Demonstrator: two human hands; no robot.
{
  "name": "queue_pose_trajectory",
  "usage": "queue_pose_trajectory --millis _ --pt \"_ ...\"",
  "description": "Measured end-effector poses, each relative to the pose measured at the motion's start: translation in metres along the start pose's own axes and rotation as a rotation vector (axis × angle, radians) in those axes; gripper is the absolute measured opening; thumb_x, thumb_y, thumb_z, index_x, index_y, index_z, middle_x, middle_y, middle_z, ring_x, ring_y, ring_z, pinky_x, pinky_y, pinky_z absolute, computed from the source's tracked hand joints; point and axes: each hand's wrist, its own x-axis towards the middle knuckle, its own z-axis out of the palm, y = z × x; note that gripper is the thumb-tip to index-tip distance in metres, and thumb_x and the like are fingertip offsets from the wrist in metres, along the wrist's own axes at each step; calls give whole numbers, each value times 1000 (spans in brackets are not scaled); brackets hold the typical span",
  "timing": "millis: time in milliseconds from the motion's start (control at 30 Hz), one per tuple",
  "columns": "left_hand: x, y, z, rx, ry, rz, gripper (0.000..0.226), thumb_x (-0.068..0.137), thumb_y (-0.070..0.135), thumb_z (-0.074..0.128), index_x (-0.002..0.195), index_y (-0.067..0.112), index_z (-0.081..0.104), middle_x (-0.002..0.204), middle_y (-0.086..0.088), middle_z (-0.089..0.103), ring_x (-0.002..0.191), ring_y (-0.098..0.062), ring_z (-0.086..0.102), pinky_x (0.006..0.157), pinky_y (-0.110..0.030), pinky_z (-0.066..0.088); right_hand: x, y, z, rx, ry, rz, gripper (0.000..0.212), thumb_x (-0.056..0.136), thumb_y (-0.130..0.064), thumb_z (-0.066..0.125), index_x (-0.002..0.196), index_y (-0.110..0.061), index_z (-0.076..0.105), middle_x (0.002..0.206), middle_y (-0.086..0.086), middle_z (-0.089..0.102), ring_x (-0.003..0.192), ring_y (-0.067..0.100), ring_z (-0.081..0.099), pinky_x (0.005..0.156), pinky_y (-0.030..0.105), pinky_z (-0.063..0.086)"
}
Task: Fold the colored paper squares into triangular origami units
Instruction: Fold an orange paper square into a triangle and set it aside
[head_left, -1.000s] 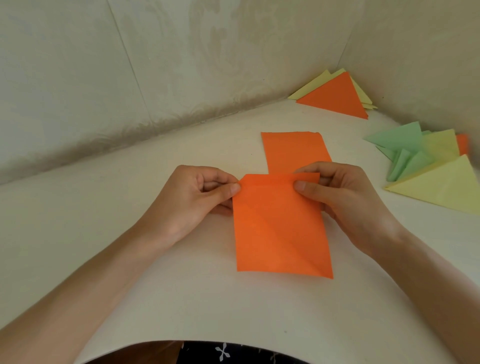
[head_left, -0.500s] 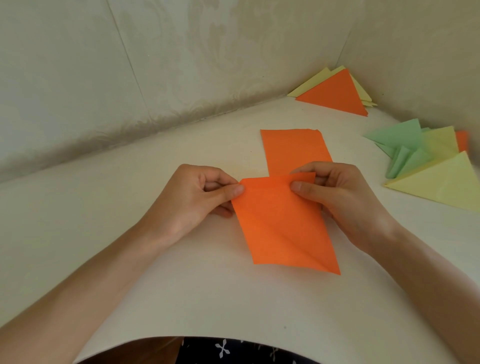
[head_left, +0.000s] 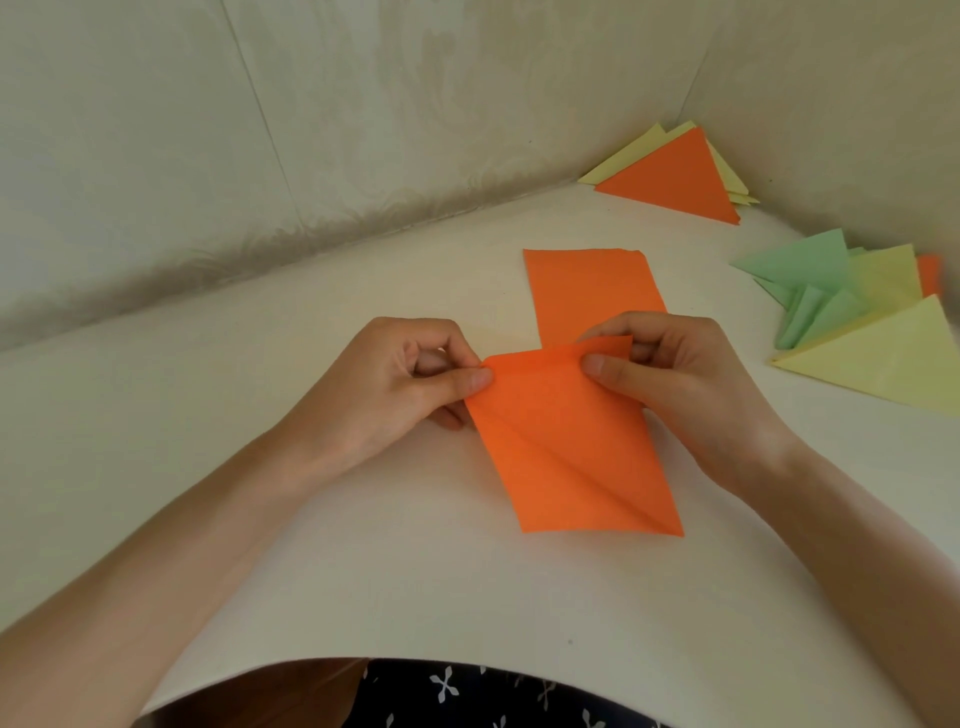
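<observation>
An orange paper rectangle (head_left: 566, 452) with a diagonal crease lies tilted on the white table (head_left: 415, 587) in front of me. My left hand (head_left: 395, 384) pinches its upper left corner between thumb and fingers. My right hand (head_left: 675, 384) pinches its upper right corner, which is lifted and curled a little off the table. A second orange paper (head_left: 587, 286) lies flat just beyond, its near end hidden under the held sheet and my right hand.
An orange triangle on yellow ones (head_left: 675, 176) rests in the far corner against the wall. Green and yellow folded triangles (head_left: 852, 322) are heaped at the right edge. The table's curved front edge runs just before my dark patterned clothing (head_left: 493, 691).
The held orange sheet has swung so its lower end points further right. Its top edge has lifted and curled between my fingers. Both hands keep their pinch.
</observation>
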Motion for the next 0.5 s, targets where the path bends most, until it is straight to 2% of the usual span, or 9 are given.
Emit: queue_pose_trajectory --millis 133,267,400,500 --pt "0 1 0 -16 -22 -24 12 84 11 63 80 0 62 69 -5 72 63 -14 68 61 -22 55 0 0 -1 -5 -6 -5 20 86 6 59 83 -11 68 65 -3 64 63 8 58 58 15 46" --pt "0 3 0 -62 19 -11 15 79 21 63 81 7 66 68 -2 71 59 -11 67 59 -21 54 1 1 -1 -39 8 -16 21 85 5 60 82 -14 68 69 3 62 66 13 55 58 17 43" --pt "0 0 0 29 35 65 13 89 12 58 80 7 66 68 1 71 60 -10 66 58 -22 53 0 0 0 -23 -11 -15 23 85 7 59 81 -14 67 61 -8 62 60 4 55 55 13 43" --pt "-1 0 1 91 66 118 14 91 9 56 81 5 65 66 3 70 58 -9 65 57 -22 52 0 0 0 -34 -7 -22 21 86 5 60 82 -15 67 65 5 58 61 11 50 53 14 39"
